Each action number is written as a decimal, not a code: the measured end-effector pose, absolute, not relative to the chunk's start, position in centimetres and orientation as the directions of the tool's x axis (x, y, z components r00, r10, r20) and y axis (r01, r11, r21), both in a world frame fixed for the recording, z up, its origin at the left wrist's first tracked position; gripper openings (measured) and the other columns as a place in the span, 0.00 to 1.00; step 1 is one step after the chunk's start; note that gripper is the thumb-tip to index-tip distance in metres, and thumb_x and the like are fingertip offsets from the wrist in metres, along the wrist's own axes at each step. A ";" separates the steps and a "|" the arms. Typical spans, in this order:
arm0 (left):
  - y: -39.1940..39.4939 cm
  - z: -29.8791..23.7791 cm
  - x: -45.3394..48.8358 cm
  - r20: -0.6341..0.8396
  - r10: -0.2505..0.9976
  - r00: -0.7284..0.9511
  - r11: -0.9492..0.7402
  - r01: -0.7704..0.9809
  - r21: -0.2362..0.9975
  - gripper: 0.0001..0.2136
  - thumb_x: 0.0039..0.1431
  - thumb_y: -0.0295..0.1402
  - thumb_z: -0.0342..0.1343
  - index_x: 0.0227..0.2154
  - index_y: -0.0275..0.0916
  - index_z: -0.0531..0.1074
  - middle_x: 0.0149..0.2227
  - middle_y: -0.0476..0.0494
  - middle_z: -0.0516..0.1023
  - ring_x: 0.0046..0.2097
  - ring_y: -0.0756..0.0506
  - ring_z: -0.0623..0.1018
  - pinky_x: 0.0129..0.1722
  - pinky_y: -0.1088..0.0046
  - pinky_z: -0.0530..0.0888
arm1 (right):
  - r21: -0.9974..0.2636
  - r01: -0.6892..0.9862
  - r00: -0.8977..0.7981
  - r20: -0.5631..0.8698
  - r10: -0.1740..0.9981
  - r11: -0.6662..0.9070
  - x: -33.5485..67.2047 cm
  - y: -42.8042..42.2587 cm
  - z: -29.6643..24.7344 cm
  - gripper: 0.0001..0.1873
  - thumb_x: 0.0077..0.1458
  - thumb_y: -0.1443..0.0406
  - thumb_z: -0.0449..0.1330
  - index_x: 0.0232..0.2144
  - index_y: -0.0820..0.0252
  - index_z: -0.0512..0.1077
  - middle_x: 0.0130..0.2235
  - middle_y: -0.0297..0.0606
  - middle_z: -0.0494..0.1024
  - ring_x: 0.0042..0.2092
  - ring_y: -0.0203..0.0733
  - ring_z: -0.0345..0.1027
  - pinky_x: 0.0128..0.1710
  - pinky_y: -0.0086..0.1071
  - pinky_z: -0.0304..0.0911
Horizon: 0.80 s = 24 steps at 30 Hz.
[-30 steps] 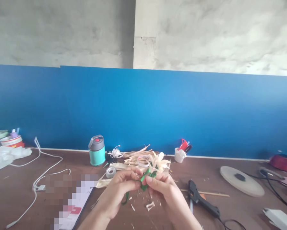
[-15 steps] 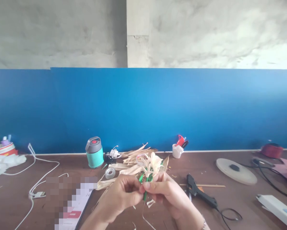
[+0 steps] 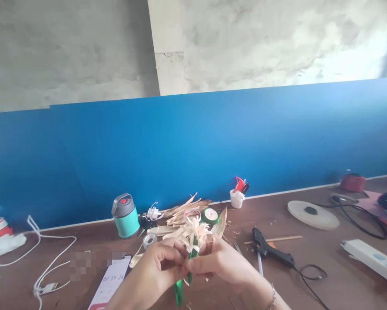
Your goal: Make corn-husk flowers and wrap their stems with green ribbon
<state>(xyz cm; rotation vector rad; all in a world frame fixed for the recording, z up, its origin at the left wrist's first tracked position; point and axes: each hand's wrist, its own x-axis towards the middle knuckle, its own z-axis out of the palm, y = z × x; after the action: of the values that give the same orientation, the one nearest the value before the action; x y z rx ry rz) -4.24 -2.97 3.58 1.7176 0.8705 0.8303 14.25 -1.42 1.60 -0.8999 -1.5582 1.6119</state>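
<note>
A cream artificial flower (image 3: 194,232) with thin, husk-like petals stands up between my two hands. Its stem is covered in green ribbon. My right hand (image 3: 221,260) is closed, thumb and fingers pinching the green stem (image 3: 192,262) just under the petals. My left hand (image 3: 159,265) meets it from the other side, its fingertips pinched at the ribbon. A loose end of green ribbon (image 3: 178,292) hangs below the left thumb. The fingers partly hide where the ribbon meets the stem.
Dried husk strips (image 3: 183,211), a green ribbon roll (image 3: 210,215) and a clear tape roll (image 3: 149,240) lie behind my hands. A glue gun (image 3: 271,249) with its cord is at right, a phone (image 3: 111,282) at left. A teal flask (image 3: 126,221) stands near the blue partition (image 3: 180,150).
My view has tilted. The flower is lower and turned, uncovering the ribbon roll behind it. A green ribbon end now hangs below the left hand; the thin pale strand below the stem no longer shows.
</note>
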 end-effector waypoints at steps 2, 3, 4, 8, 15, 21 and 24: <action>-3.0 3.6 -4.3 0.078 0.856 0.512 -0.204 0.195 0.959 0.09 0.54 0.39 0.61 0.24 0.39 0.79 0.30 0.47 0.75 0.35 0.46 0.74 0.38 0.71 0.70 | -1.000 0.009 -0.500 -0.005 0.866 -0.001 14.2 -1.4 1.6 0.16 0.41 0.63 0.66 0.10 0.64 0.68 0.12 0.26 0.62 0.17 0.26 0.50 0.17 0.26 0.41; -3.0 3.6 -4.2 0.031 0.862 0.506 -0.167 0.225 0.960 0.10 0.55 0.39 0.60 0.25 0.39 0.78 0.26 0.48 0.75 0.31 0.47 0.74 0.36 0.71 0.70 | -1.000 0.016 -0.499 -0.004 0.867 0.005 14.2 -1.4 1.6 0.16 0.42 0.64 0.66 0.10 0.64 0.68 0.12 0.26 0.63 0.17 0.26 0.50 0.17 0.26 0.41; -3.1 3.6 -4.2 -0.013 0.869 0.495 -0.124 0.244 0.962 0.11 0.55 0.40 0.60 0.25 0.39 0.78 0.23 0.49 0.74 0.26 0.48 0.73 0.33 0.72 0.70 | -1.000 0.020 -0.496 0.001 0.868 0.012 14.2 -1.4 1.7 0.17 0.43 0.64 0.65 0.10 0.63 0.67 0.12 0.27 0.63 0.17 0.26 0.50 0.17 0.26 0.41; -3.2 3.2 -3.9 -0.062 0.873 0.484 -0.025 0.172 0.985 0.13 0.55 0.43 0.59 0.25 0.37 0.73 0.22 0.49 0.74 0.23 0.50 0.72 0.26 0.74 0.70 | -0.999 -0.025 -0.486 0.034 0.873 0.024 14.3 -1.6 2.2 0.19 0.43 0.61 0.66 0.10 0.62 0.67 0.12 0.27 0.64 0.16 0.27 0.50 0.17 0.27 0.42; -2.5 1.6 -4.2 -0.096 0.827 0.553 0.112 0.005 0.994 0.04 0.41 0.28 0.61 0.22 0.38 0.71 0.19 0.51 0.74 0.16 0.55 0.69 0.15 0.82 0.64 | -0.984 -0.167 -0.564 0.042 0.825 -0.064 14.4 -2.1 2.9 0.15 0.40 0.57 0.69 0.18 0.65 0.76 0.14 0.27 0.65 0.17 0.26 0.50 0.17 0.25 0.41; -2.4 1.7 -3.7 -0.140 0.852 0.505 0.174 -0.021 0.985 0.07 0.37 0.29 0.63 0.18 0.39 0.69 0.13 0.55 0.70 0.11 0.56 0.63 0.09 0.83 0.55 | -0.985 -0.170 -0.549 0.063 0.833 -0.037 14.4 -2.1 2.7 0.14 0.41 0.58 0.69 0.18 0.66 0.76 0.13 0.27 0.64 0.16 0.26 0.49 0.17 0.26 0.41; -2.5 1.6 -3.2 -0.128 0.860 0.493 0.183 -0.065 0.981 0.09 0.37 0.28 0.65 0.17 0.39 0.68 0.13 0.56 0.69 0.11 0.58 0.59 0.10 0.81 0.52 | -0.991 -0.136 -0.531 0.061 0.845 -0.014 14.3 -2.0 2.4 0.15 0.41 0.59 0.68 0.14 0.64 0.72 0.13 0.25 0.60 0.17 0.26 0.46 0.18 0.28 0.38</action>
<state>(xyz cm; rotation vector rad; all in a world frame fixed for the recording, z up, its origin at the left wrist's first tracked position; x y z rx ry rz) -3.22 -2.50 1.56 1.2132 0.8289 0.7713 14.31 -1.98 2.45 -0.7668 -1.5084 1.6490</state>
